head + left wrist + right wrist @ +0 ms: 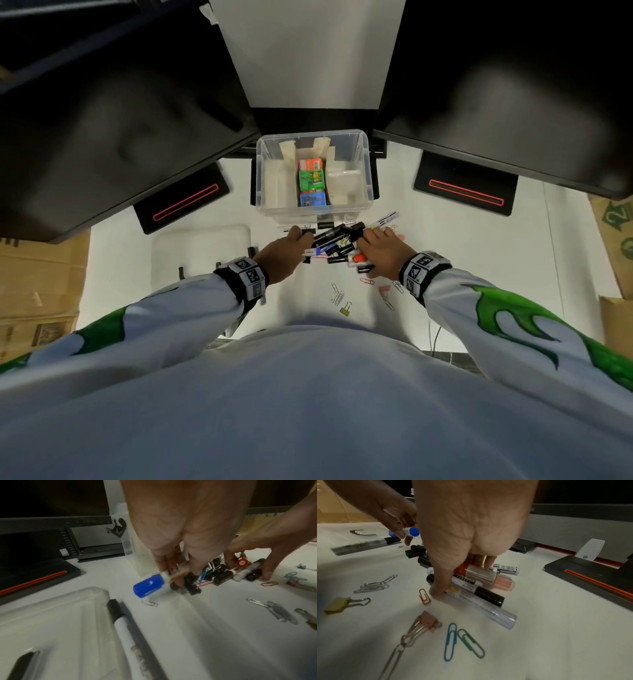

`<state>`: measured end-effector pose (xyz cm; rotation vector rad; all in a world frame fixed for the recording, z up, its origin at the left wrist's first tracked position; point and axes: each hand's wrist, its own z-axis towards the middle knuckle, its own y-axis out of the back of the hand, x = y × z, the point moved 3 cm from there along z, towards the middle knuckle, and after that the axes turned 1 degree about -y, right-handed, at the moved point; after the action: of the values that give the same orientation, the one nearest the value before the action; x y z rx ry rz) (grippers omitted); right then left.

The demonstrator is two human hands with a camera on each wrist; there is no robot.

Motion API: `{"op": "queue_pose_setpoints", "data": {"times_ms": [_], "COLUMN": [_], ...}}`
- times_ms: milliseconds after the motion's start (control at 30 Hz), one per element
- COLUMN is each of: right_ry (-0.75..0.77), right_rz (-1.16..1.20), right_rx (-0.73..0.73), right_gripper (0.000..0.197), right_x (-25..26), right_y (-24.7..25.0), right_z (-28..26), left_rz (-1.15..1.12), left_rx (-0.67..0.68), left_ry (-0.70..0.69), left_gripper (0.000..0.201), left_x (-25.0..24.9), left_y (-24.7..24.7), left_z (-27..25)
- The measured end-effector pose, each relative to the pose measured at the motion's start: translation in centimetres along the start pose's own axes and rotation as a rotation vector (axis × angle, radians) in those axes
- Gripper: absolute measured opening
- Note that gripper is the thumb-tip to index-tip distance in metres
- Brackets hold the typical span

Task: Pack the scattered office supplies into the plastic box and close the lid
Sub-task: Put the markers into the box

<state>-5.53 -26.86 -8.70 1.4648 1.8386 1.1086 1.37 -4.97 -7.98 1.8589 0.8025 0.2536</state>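
Nearest the body, loose paper clips [337, 296] and a gold binder clip [346, 308] lie on the white table [479, 260], behind both wrists and out of either grasp; judged leftovers for a later pass.

Right hand [380, 251]: fingers curled over one end of the marker pile [337, 245], thumb down at the table beside a red paper clip [424, 598], fingertips on an orange-capped glue stick [481, 576]. The grip reads as a rake, bunching the barrels so they lift together.

Left hand [286, 253]: fingers curled round a blue-capped marker [149, 585] at the pile's opposite end, cap sticking out past the fingers. The two hands bracket the pile from either side, probably to squeeze it into one bundle.

Left of the left hand, the clear lid [202, 253] lies flat with a black-capped marker [123, 627] resting on it, so it is free for closing later.

Just beyond both sets of fingertips stands the open plastic box [368, 185], its near wall close to the pile; colourful small boxes [311, 183] already sit in its middle compartment.
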Motion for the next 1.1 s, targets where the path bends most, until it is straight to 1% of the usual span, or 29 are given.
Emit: {"op": "queue_pose_setpoints", "data": {"times_ms": [33, 67, 100, 133, 167, 233, 267, 333, 400, 500, 567, 633, 700, 733, 800, 900, 967, 1033, 1100], "right_ry": [0.005, 0.007, 0.007, 0.005, 0.003, 0.007, 0.011, 0.020, 0.037, 0.066, 0.082, 0.100, 0.098, 0.093, 0.100, 0.132, 0.141, 0.138, 0.124], "right_rz": [-0.002, 0.001, 0.007, 0.016, 0.029, 0.059, 0.075, 0.101, 0.106, 0.101, 0.102, 0.088, 0.083, 0.095, 0.107, 0.128, 0.156, 0.197, 0.294], "right_rx": [0.003, 0.003, 0.001, -0.004, -0.008, -0.014, -0.015, -0.020, -0.032, -0.067, -0.089, -0.142, -0.201, -0.214, -0.229, -0.256, -0.300, -0.375, -0.472], "right_gripper": [0.069, 0.069, 0.069, 0.068, 0.068, 0.065, 0.063, 0.061, 0.060, 0.056, 0.051, 0.041, 0.032, 0.032, 0.037, 0.053, 0.057, 0.054, 0.050], "right_x": [-0.1, -0.1, -0.1, -0.2, -0.2, -0.2, -0.2, -0.2, -0.3, -0.3, -0.2, 0.1, 0.1, 0.1, 0.1, 0.3, 0.6, 1.0, 1.2], "right_y": [-0.1, -0.3, -0.4, -0.6, -0.8, -1.0, -1.1, -1.3, -1.4, -1.3, -1.1, -0.6, -0.1, 0.2, 0.9, 2.2, 3.7, 5.3, 6.9], "right_z": [0.0, 0.1, 0.1, 0.1, 0.1, 0.0, 0.0, 0.0, -0.1, -0.4, -0.7, -1.0, -1.3, -1.5, -1.9, -2.4, -2.8, -3.3, -3.9], "left_rz": [0.042, 0.037, 0.048, 0.004, -0.069, -0.061, -0.120, -0.111, -0.159, -0.161, -0.158, -0.149, -0.154, -0.158, -0.138, -0.107, -0.125, -0.119, -0.046], "left_rx": [0.020, 0.005, 0.039, 0.125, 0.234, 0.187, 0.130, 0.004, -0.011, -0.015, 0.002, -0.010, -0.047, -0.052, -0.046, -0.047, -0.070, -0.108, -0.151], "left_ry": [-0.047, -0.074, -0.074, -0.054, 0.013, 0.079, 0.120, 0.185, 0.268, 0.316, 0.340, 0.361, 0.371, 0.375, 0.363, 0.348, 0.357, 0.339, 0.264], "left_gripper": [0.032, 0.031, 0.029, 0.026, 0.025, 0.021, 0.022, 0.038, 0.045, 0.049, 0.048, 0.043, 0.035, 0.033, 0.033, 0.032, 0.032, 0.039, 0.050], "left_x": [-0.7, -1.2, -1.8, -2.6, -3.2, -3.7, -3.6, -3.4, -3.1, -2.6, -2.4, -2.2, -2.0, -1.8, -1.8, -2.0, -2.1, -2.1, -2.0], "left_y": [-0.1, -0.1, 0.0, 0.1, 0.0, -0.1, -0.2, 0.5, 0.5, 0.1, 0.0, 0.0, 0.0, -0.1, -0.2, -0.5, -0.4, 0.4, 1.5], "left_z": [0.4, 0.8, 1.0, 1.2, 1.3, 1.9, 2.3, 2.9, 2.7, 2.3, 2.1, 2.2, 2.5, 2.6, 2.8, 3.0, 3.0, 2.9, 2.4]}}
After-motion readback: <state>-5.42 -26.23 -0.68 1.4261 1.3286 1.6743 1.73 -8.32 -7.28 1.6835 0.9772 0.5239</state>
